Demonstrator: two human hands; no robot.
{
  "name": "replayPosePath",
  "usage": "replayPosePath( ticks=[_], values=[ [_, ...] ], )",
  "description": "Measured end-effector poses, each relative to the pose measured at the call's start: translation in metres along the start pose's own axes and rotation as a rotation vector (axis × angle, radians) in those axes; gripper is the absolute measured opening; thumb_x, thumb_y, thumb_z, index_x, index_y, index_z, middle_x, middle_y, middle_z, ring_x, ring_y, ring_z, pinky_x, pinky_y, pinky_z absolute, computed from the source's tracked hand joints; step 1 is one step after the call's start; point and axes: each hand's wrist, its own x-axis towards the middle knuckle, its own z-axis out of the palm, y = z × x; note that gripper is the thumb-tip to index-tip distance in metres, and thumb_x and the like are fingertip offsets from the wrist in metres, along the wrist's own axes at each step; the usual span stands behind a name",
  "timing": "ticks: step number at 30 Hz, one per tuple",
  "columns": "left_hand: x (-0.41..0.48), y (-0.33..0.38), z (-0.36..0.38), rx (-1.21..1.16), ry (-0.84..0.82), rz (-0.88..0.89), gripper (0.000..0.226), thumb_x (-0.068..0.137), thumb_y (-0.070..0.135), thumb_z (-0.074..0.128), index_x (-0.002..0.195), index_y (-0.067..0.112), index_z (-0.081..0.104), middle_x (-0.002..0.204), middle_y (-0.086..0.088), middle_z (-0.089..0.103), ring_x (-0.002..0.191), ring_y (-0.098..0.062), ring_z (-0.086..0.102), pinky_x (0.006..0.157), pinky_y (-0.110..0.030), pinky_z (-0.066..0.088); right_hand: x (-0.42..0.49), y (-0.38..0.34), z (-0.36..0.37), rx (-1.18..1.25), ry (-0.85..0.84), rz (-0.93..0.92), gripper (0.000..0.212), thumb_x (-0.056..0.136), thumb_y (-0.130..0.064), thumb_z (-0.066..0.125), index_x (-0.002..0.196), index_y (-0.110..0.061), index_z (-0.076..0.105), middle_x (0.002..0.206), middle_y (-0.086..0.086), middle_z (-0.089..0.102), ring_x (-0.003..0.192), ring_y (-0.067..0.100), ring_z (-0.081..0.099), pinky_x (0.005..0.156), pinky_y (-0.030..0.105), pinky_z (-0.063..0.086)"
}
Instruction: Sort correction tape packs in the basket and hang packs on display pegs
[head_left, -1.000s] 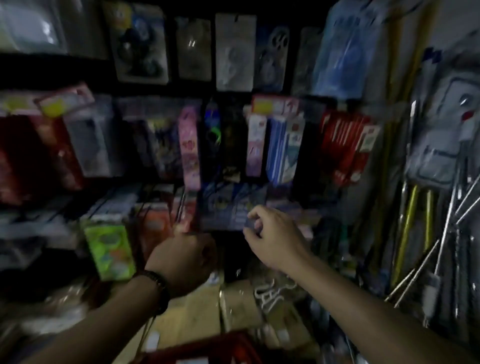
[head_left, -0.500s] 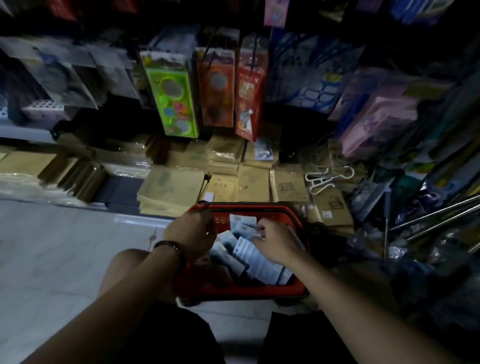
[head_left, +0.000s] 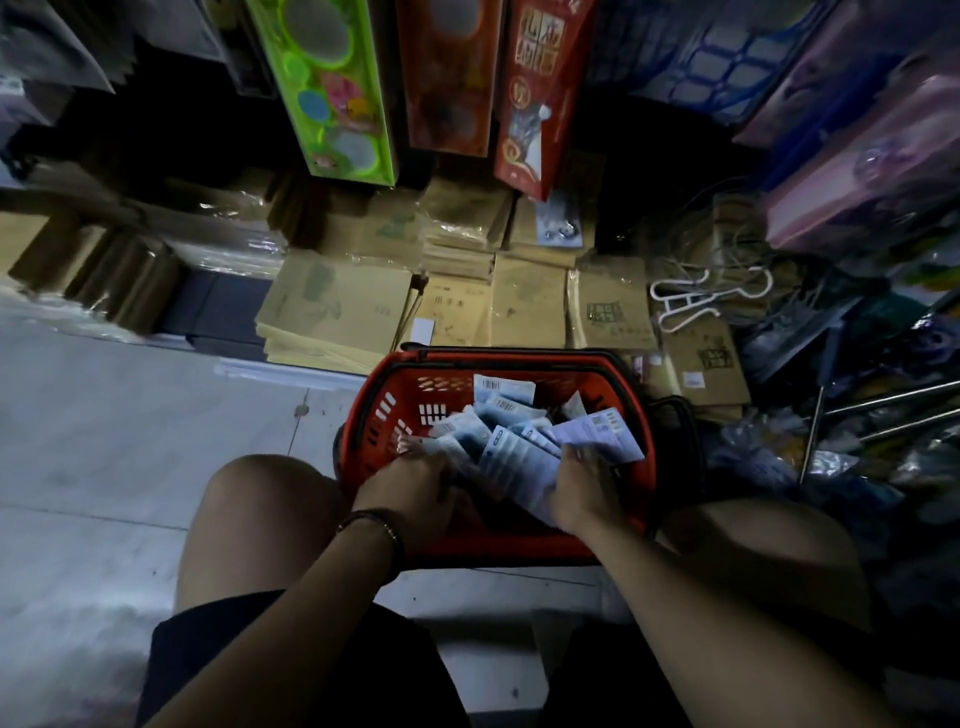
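Note:
A red plastic basket (head_left: 498, 359) stands on the floor between my knees, with several white-and-blue correction tape packs (head_left: 595, 431) piled loosely inside. Both hands are down in it. My left hand (head_left: 410, 488), with a dark bracelet on the wrist, has its fingers curled into the packs at the basket's left side. My right hand (head_left: 582, 488) grips a fanned bundle of packs (head_left: 511, 465) near the middle. The fingertips of both hands are hidden among the packs. No display pegs for these packs are in view.
Stacks of brown wrapped notebooks (head_left: 530, 306) fill the low shelf just behind the basket. A green toy pack (head_left: 327, 88) and red packs (head_left: 535, 93) hang above. White hangers (head_left: 691, 301) and metal rods (head_left: 883, 405) lie right. Pale floor tiles (head_left: 104, 441) spread left.
My view dropped from the hanging display to the basket. Both hands came down from the pegs into the basket and have sunk deeper among the packs.

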Motion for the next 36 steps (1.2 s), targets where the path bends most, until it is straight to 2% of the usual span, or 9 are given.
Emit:
replayPosePath(
  ticks=[7, 11, 14, 18, 23, 27, 31, 33, 36],
  values=[
    [0.024, 0.001, 0.015, -0.012, -0.06, 0.044, 0.016, 0.101, 0.044, 0.055, 0.112, 0.034, 0.06, 0.108, 0.004, 0.074, 0.096, -0.022, 0.074, 0.081, -0.043, 0.064, 0.026, 0.007, 0.014, -0.023, -0.014, 0.05, 0.065, 0.086, -0.039, 0.076, 0.138, -0.008, 0.052, 0.141, 0.021, 0.057, 0.131, 0.038, 0.055, 0.103, 0.046, 0.053],
    [0.032, 0.0, 0.022, -0.012, -0.082, 0.046, 0.016, 0.099, 0.045, 0.058, 0.109, 0.034, 0.065, 0.11, 0.006, 0.074, 0.096, -0.019, 0.074, 0.082, -0.043, 0.065, 0.028, 0.009, 0.018, -0.028, -0.064, 0.025, 0.079, 0.076, -0.052, 0.083, 0.14, -0.015, 0.056, 0.14, 0.018, 0.056, 0.131, 0.038, 0.053, 0.102, 0.046, 0.052],
    [0.034, -0.001, 0.025, -0.024, -0.099, 0.046, 0.015, 0.1, 0.042, 0.061, 0.11, 0.034, 0.069, 0.111, 0.006, 0.074, 0.098, -0.018, 0.074, 0.084, -0.04, 0.064, 0.024, 0.013, 0.024, 0.121, -0.141, -0.015, 0.078, 0.082, -0.045, 0.083, 0.149, -0.023, 0.05, 0.148, 0.016, 0.048, 0.136, 0.038, 0.048, 0.106, 0.049, 0.051],
    [0.036, -0.003, 0.028, -0.037, -0.104, 0.071, 0.016, 0.103, 0.035, 0.062, 0.116, 0.029, 0.069, 0.116, 0.004, 0.074, 0.104, -0.018, 0.072, 0.088, -0.038, 0.062, 0.018, 0.019, 0.026, 0.188, -0.103, -0.062, 0.074, 0.088, -0.04, 0.079, 0.152, -0.028, 0.044, 0.152, 0.009, 0.05, 0.139, 0.033, 0.05, 0.106, 0.049, 0.051],
    [0.039, -0.01, 0.037, -0.116, -0.139, 0.046, 0.011, 0.1, 0.037, 0.061, 0.107, 0.036, 0.069, 0.11, 0.01, 0.073, 0.099, -0.011, 0.071, 0.089, -0.038, 0.064, 0.01, 0.017, 0.014, 0.218, 0.03, -0.059, 0.061, 0.088, -0.047, 0.074, 0.141, -0.024, 0.054, 0.143, 0.009, 0.058, 0.134, 0.032, 0.054, 0.103, 0.048, 0.052],
    [0.04, 0.0, 0.045, -0.392, -0.051, -0.045, 0.02, 0.098, 0.037, 0.072, 0.113, 0.026, 0.065, 0.101, 0.012, 0.071, 0.091, -0.008, 0.067, 0.075, -0.018, 0.053, -0.004, -0.009, -0.006, 0.452, 0.193, -0.08, 0.032, 0.085, -0.047, 0.074, 0.097, -0.022, 0.057, 0.098, 0.002, 0.067, 0.094, 0.027, 0.067, 0.073, 0.038, 0.052],
    [0.039, 0.016, 0.045, -1.174, -0.096, -0.223, 0.08, 0.076, 0.063, 0.08, 0.132, 0.01, 0.059, 0.114, -0.018, 0.079, 0.1, -0.038, 0.079, 0.09, -0.055, 0.065, -0.026, -0.045, -0.03, 0.527, 0.301, -0.185, 0.032, 0.086, -0.046, 0.076, 0.103, -0.022, 0.061, 0.103, 0.0, 0.066, 0.097, 0.02, 0.063, 0.075, 0.032, 0.048],
    [0.035, 0.022, 0.034, -1.349, -0.142, -0.24, 0.075, 0.084, 0.068, 0.071, 0.134, 0.013, 0.064, 0.122, -0.024, 0.076, 0.113, -0.043, 0.075, 0.096, -0.056, 0.062, -0.039, -0.058, -0.038, 0.574, 0.343, -0.254, 0.035, 0.087, -0.047, 0.076, 0.11, -0.023, 0.064, 0.109, -0.001, 0.063, 0.1, 0.016, 0.061, 0.08, 0.032, 0.053],
    [0.029, 0.023, 0.022, -1.458, -0.079, -0.211, 0.046, 0.102, 0.054, 0.062, 0.13, 0.018, 0.068, 0.127, -0.021, 0.076, 0.121, -0.044, 0.071, 0.11, -0.063, 0.052, -0.056, -0.071, -0.04, 0.599, 0.324, -0.317, 0.036, 0.089, -0.049, 0.073, 0.118, -0.03, 0.064, 0.11, -0.005, 0.059, 0.1, 0.01, 0.058, 0.078, 0.019, 0.048]
  ],
)
